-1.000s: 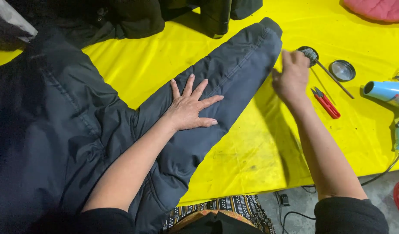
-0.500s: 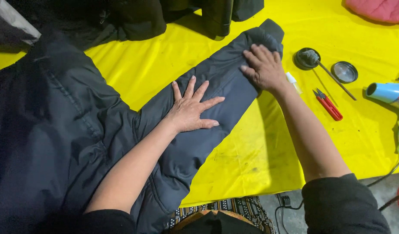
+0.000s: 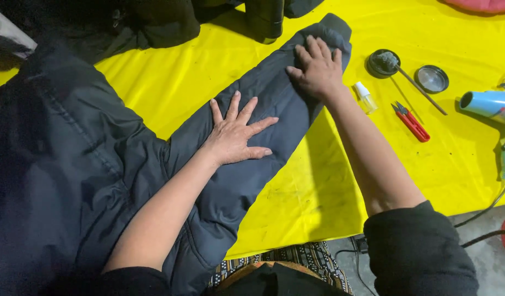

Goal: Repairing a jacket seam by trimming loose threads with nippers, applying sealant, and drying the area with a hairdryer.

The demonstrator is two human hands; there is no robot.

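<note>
A dark navy padded jacket (image 3: 71, 164) lies across the yellow-covered desk (image 3: 197, 82), its sleeve (image 3: 263, 109) stretched out diagonally. The left hand (image 3: 236, 134) presses flat mid-sleeve, grip released, fingers spread; the right hand (image 3: 318, 68) rests flat near the cuff, also grasping nothing.

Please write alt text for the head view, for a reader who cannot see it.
Both hands, left and right, press flat on a dark jacket sleeve on a yellow table. Beside it lie red snips, a small bottle and a blue hairdryer.

One dark jacket (image 3: 99, 164), two round tins (image 3: 432, 79) (one brush-topped), one red snips (image 3: 411, 123), one blue hairdryer (image 3: 496, 109)
</note>
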